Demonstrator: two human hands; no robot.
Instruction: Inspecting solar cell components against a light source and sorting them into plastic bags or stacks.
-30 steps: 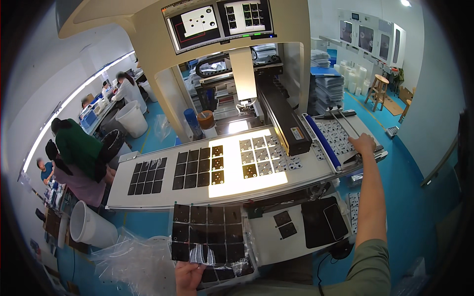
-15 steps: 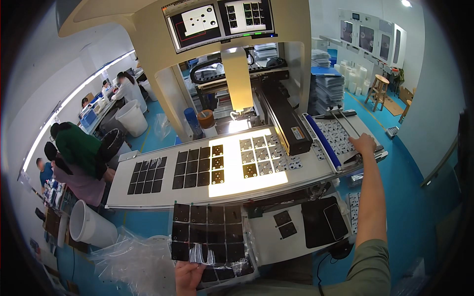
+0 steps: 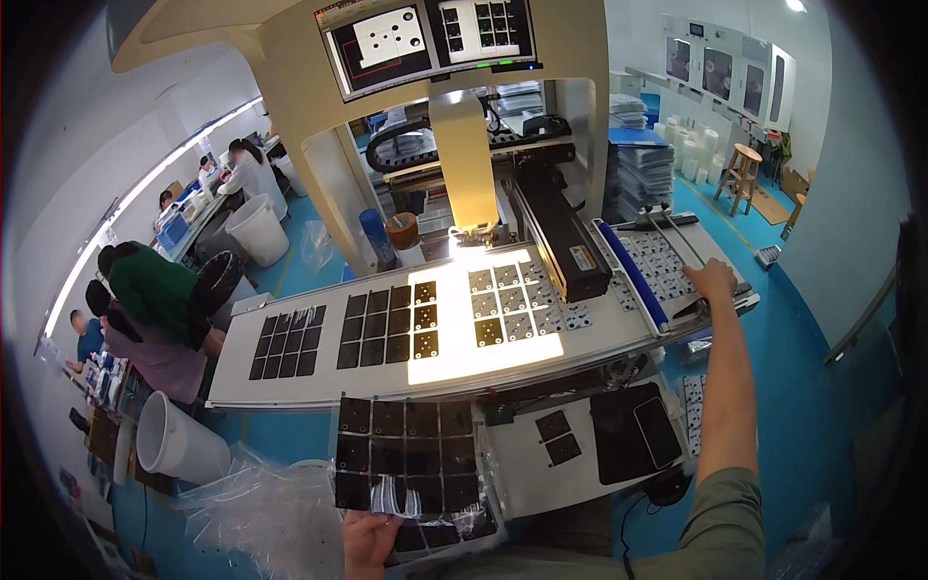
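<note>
**Apparently part-way through, with much left**

A large beige machine (image 3: 570, 43) stands ahead of both hands. Under it, the long white conveyor bed (image 3: 329, 385) runs from the right hand (image 3: 712, 278) across to the far side of the left hand (image 3: 370, 536).

Between the hands and farther forward, a set of pale, patterned squares (image 3: 507, 300) lies mostly over the light; judging by their pattern, these look worked on. One dark square (image 3: 490, 333) at their near-left corner seems unfinished. Ahead of the left hand lie two sets of flat black squares (image 3: 287, 345) (image 3: 375, 327), seemingly left to do.

Just above the left hand is the clear film sheet of black squares (image 3: 406, 452), off the bed; that hand is clamped on its lower edge. Patterned squares (image 3: 659, 263) beyond the blue roller (image 3: 631, 278), left of the right hand, look done. The right hand rests at the bed's end; whether it grips anything, I cannot tell.
</note>
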